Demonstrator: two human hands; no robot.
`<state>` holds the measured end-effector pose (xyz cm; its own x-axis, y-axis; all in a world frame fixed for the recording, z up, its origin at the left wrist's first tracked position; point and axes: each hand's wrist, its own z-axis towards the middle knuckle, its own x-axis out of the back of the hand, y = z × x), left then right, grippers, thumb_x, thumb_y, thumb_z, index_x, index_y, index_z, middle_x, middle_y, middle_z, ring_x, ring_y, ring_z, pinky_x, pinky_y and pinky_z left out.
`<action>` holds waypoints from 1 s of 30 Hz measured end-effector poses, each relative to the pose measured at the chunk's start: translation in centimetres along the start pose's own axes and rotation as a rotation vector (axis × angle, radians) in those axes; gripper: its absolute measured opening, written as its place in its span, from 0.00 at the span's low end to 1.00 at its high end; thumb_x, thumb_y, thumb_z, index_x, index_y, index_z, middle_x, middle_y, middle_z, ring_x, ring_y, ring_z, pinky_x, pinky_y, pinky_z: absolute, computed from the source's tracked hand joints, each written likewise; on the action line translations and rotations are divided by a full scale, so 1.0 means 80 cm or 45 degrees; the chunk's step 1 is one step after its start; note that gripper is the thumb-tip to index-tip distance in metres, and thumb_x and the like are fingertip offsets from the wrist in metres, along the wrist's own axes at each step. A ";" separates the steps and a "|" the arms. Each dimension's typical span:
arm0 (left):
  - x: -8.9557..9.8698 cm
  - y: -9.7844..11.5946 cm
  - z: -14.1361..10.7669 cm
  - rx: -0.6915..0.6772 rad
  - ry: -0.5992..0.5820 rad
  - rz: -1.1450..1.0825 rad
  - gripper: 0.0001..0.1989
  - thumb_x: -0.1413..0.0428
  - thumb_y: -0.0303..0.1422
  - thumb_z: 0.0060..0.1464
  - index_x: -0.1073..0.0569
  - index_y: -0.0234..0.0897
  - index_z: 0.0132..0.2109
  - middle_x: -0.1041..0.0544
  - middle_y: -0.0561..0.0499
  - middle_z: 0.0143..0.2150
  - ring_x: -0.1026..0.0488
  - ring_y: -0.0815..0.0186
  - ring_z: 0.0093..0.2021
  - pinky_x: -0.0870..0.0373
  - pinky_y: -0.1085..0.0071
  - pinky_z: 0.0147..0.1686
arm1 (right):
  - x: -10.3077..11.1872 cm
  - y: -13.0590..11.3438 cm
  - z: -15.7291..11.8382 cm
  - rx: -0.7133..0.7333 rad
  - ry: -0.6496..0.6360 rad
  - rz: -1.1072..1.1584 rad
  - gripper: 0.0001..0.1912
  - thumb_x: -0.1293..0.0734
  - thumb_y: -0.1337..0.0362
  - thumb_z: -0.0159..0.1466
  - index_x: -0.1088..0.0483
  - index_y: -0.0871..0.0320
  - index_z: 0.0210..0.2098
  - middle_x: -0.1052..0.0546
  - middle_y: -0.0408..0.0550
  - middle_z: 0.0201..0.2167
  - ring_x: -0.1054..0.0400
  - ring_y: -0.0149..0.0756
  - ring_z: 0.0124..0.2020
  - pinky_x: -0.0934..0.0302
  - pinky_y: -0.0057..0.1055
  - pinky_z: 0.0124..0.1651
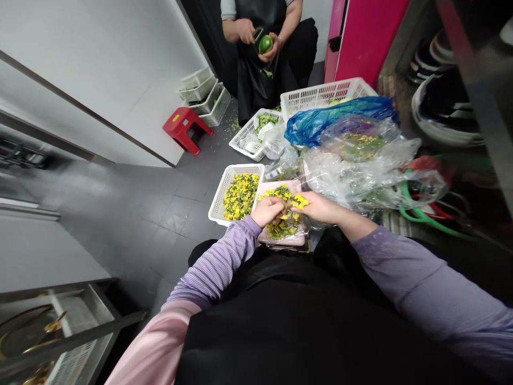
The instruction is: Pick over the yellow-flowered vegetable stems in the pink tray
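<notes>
My right hand [320, 207] is closed around a small bunch of yellow flowers [299, 201], with the blossoms showing at its fingertips. Beside it, my left hand [269, 212] has its fingers curled in; whatever they hold is hidden. Both hands are above a pink tray [294, 241], where more green-stemmed yellow flowers [280, 230] lie on clear plastic. Just left of the tray, a white plastic basket [215, 207] holds a thick layer of yellow blossoms [241, 195].
Clear plastic bags [336, 171] and a blue bag [304, 128] crowd the right side near green-handled scissors [420, 214]. Opposite, a co-worker [264, 59] peels a green vegetable [265, 45]. A red stool [180, 128] stands by stacked baskets [216, 109] on the tiled floor.
</notes>
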<state>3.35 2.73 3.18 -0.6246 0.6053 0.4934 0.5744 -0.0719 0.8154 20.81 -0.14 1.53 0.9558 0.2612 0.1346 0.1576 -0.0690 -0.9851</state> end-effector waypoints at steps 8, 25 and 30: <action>-0.059 -0.101 0.009 0.105 -0.043 0.802 0.05 0.46 0.28 0.46 0.27 0.35 0.33 0.29 0.45 0.33 0.30 0.63 0.35 0.38 0.70 0.37 | 0.029 -0.024 -0.002 -0.255 0.101 0.961 0.09 0.34 0.62 0.49 0.35 0.60 0.27 0.32 0.44 0.20 0.41 0.27 0.19 0.48 0.25 0.21; 0.013 -0.053 0.007 0.449 0.267 -1.106 0.09 0.42 0.31 0.41 0.34 0.32 0.28 0.36 0.57 0.16 0.39 0.76 0.15 0.45 0.81 0.14 | -0.007 0.006 0.003 -0.420 0.109 0.710 0.11 0.29 0.67 0.43 0.31 0.61 0.26 0.28 0.44 0.21 0.36 0.31 0.21 0.39 0.30 0.26; 0.001 -0.019 -0.008 0.302 0.291 -1.088 0.12 0.41 0.34 0.41 0.34 0.32 0.30 0.35 0.57 0.15 0.40 0.77 0.13 0.45 0.80 0.13 | -0.024 0.015 0.002 -0.103 0.104 0.200 0.12 0.29 0.62 0.43 0.27 0.61 0.28 0.25 0.45 0.27 0.33 0.33 0.29 0.40 0.31 0.37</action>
<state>2.11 2.38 2.13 -0.9622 0.2042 -0.1804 -0.0534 0.5079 0.8598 19.10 -0.54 0.06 0.9867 0.1621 -0.0089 0.0209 -0.1812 -0.9832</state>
